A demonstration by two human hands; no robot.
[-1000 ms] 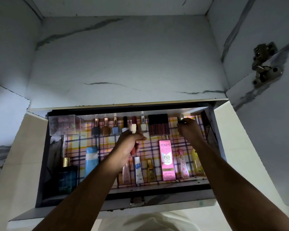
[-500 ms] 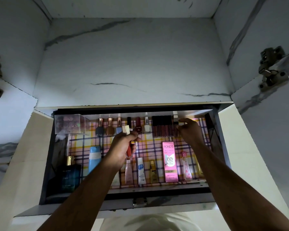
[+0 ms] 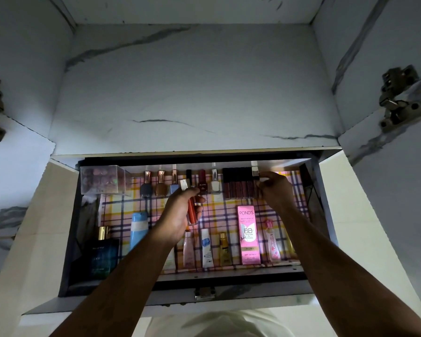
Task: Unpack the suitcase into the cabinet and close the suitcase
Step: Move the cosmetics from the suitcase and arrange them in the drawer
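two hands worked inside the drawer (image 3: 311,215): the right hand (image 3: 276,188) had shifted left, pinching a small tube (image 3: 254,171) into the back row, while the left hand (image 3: 182,215) still gripped an orange tube (image 3: 192,211); suitcase unseen.

Overall exposure is dim. The marbled cabinet interior (image 3: 192,88) reads blue-grey and shadowed. The brightest zone is the plaid liner (image 3: 229,210), lit warmly near the right hand (image 3: 275,188). Both forearms render as dark shapes. Wide-angle distortion splays the side walls and hinges (image 3: 399,98). Small labels are soft.
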